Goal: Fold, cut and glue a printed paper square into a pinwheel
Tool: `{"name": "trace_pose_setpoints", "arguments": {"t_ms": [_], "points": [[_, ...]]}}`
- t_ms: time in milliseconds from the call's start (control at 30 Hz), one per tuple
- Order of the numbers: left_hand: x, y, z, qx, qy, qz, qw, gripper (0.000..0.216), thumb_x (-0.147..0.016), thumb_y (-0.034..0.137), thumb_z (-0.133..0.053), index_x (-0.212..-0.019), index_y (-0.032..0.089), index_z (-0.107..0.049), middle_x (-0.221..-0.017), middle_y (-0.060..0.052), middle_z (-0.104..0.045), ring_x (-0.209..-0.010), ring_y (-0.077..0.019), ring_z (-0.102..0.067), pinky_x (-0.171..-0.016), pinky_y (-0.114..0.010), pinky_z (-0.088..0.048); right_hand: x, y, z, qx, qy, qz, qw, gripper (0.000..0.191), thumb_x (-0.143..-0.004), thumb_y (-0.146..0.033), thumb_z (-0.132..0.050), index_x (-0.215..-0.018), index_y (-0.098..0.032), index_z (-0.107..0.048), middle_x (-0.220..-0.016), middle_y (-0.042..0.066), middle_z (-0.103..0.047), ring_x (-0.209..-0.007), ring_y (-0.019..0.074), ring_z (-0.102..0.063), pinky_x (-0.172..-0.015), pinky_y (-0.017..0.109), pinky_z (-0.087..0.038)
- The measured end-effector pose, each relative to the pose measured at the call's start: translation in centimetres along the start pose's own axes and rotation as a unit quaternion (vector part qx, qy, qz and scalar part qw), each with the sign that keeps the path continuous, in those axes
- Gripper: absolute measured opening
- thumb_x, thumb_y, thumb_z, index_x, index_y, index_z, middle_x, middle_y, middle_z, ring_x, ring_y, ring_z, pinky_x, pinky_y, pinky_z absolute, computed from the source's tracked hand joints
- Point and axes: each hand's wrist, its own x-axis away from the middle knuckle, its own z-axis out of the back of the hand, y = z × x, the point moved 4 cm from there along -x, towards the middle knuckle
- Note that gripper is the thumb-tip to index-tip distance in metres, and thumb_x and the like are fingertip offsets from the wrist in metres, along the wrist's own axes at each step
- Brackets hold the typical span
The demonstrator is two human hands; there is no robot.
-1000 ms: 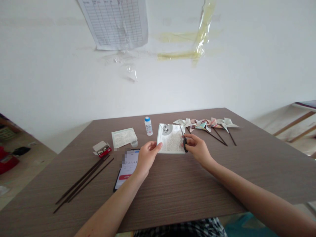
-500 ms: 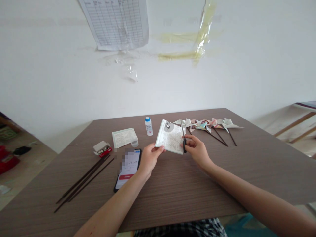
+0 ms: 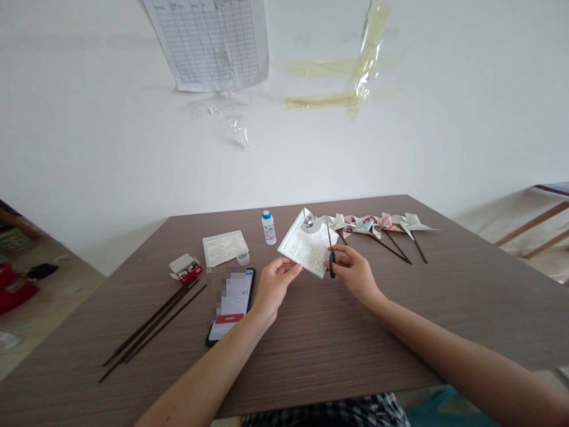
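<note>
A square printed sheet of paper, with text and a round grey picture, is held up over the table, tilted with one corner upward. My left hand pinches its lower left edge between thumb and fingers. In my right hand is a pair of scissors with black handles, fingers wrapped round them. The blades point up at the paper's right side; whether they touch it I cannot tell. Behind my right hand lie several paper pinwheels on dark sticks.
Left of the paper stands a white bottle with a blue cap. Nearby on the table are another paper square, a small clear cap, an open red-and-white box, dark sticks and a phone. A wall rises behind.
The paper has turned clockwise, its top corner swinging up and to the right. My left hand has shifted slightly right with it, while my right hand and the scissors stay nearly in place.
</note>
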Motion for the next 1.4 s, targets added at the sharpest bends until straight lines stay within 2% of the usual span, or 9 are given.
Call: {"name": "trace_pose_setpoints", "arguments": {"t_ms": [167, 267, 400, 633, 867, 1000, 1100, 1267, 1400], "points": [[0.7, -1.0, -1.3, 0.009, -0.031, 0.025, 0.999, 0.036, -0.07, 0.046, -0.1, -0.094, 0.022, -0.086, -0.102, -0.012, -0.092, -0.103, -0.0349, -0.086, -0.1, -0.046, -0.065, 0.9, -0.5, -0.8, -0.022, 0.015, -0.007, 1.0, 0.059, -0.064, -0.053, -0.097, -0.108, -0.022, -0.072, -0.064, -0.005, -0.065, -0.063, 0.0186, -0.057, -0.065, 0.034, -0.046], [0.9, -1.1, -1.4, 0.002, -0.022, 0.023, 0.999, 0.027, -0.074, 0.04, -0.096, -0.092, 0.023, -0.086, -0.104, -0.012, -0.092, -0.105, -0.0356, -0.087, -0.099, -0.046, -0.067, 1.3, -0.5, -1.3, -0.017, 0.0, -0.01, 1.0, 0.056, -0.067, -0.052, -0.096, -0.108, -0.023, -0.072, -0.065, -0.005, -0.066, -0.064, 0.0191, -0.058, -0.065, 0.034, -0.046], [0.9, -0.8, -1.2, -0.024, -0.004, 0.021, 0.999, 0.015, -0.076, 0.034, -0.092, -0.082, 0.023, -0.082, -0.095, -0.011, -0.091, -0.101, -0.0366, -0.087, -0.096, -0.046, -0.068, 1.4, -0.4, -1.6, -0.016, -0.006, -0.017, 1.0, 0.057, -0.065, -0.054, -0.096, -0.107, -0.023, -0.072, -0.065, -0.004, -0.067, -0.064, 0.0195, -0.059, -0.065, 0.034, -0.047], [0.8, -0.7, -0.8, -0.042, 0.016, 0.012, 0.999, 0.016, -0.075, 0.034, -0.093, -0.079, 0.023, -0.083, -0.092, -0.011, -0.091, -0.097, -0.0371, -0.087, -0.091, -0.046, -0.068, 1.4, -0.3, -1.6, -0.018, -0.008, -0.014, 1.0, 0.059, -0.065, -0.054, -0.1, -0.106, -0.022, -0.072, -0.061, -0.007, -0.063, -0.06, 0.0175, -0.056, -0.062, 0.032, -0.043], [0.6, -0.8, -0.4, -0.039, 0.032, 0.003, 0.999, 0.021, -0.074, 0.038, -0.091, -0.085, 0.021, -0.085, -0.096, -0.012, -0.092, -0.1, -0.0364, -0.087, -0.095, -0.045, -0.066, 1.4, 0.4, -1.7, 0.0, -0.045, -0.029, 0.999, 0.057, -0.071, -0.057, -0.097, -0.109, -0.024, -0.071, -0.075, 0.003, -0.081, -0.079, 0.0296, -0.08, -0.073, 0.039, -0.056], [0.5, -0.7, 0.0, -0.027, 0.046, 0.004, 0.999, 0.027, -0.073, 0.042, -0.094, -0.09, 0.022, -0.087, -0.101, -0.012, -0.092, -0.103, -0.0362, -0.087, -0.098, -0.046, -0.065, 1.4, 0.8, -1.4, 0.019, -0.056, -0.037, 0.998, 0.05, -0.077, -0.056, -0.093, -0.109, -0.024, -0.071, -0.082, 0.007, -0.085, -0.08, 0.0301, -0.082, -0.076, 0.042, -0.061], [0.3, -0.6, 0.4, -0.024, 0.065, 0.002, 0.998, 0.026, -0.072, 0.043, -0.094, -0.086, 0.022, -0.085, -0.097, -0.011, -0.092, -0.102, -0.0353, -0.087, -0.097, -0.045, -0.064, 1.5, 1.0, -1.2, 0.02, -0.076, -0.057, 0.995, 0.049, -0.077, -0.055, -0.093, -0.109, -0.024, -0.072, -0.084, 0.008, -0.087, -0.078, 0.0301, -0.082, -0.076, 0.043, -0.063], [0.1, -0.5, 0.7, -0.026, 0.086, -0.003, 0.996, 0.029, -0.072, 0.048, -0.094, -0.08, 0.023, -0.082, -0.089, -0.01, -0.09, -0.097, -0.0341, -0.086, -0.094, -0.044, -0.064, 1.7, 0.9, -1.4, 0.038, -0.118, -0.08, 0.989, 0.051, -0.082, -0.068, -0.09, -0.105, -0.026, -0.075, -0.087, 0.011, -0.088, -0.079, 0.0322, -0.084, -0.08, 0.047, -0.065], [0.1, -0.3, 0.8, -0.021, 0.093, -0.007, 0.995, 0.027, -0.071, 0.046, -0.094, -0.08, 0.023, -0.083, -0.09, -0.01, -0.09, -0.098, -0.0345, -0.086, -0.095, -0.044, -0.064, 2.0, 0.2, -1.6, 0.04, -0.154, -0.076, 0.984, 0.053, -0.082, -0.07, -0.092, -0.107, -0.026, -0.076, -0.091, 0.011, -0.089, -0.082, 0.0319, -0.085, -0.084, 0.047, -0.066]]}}
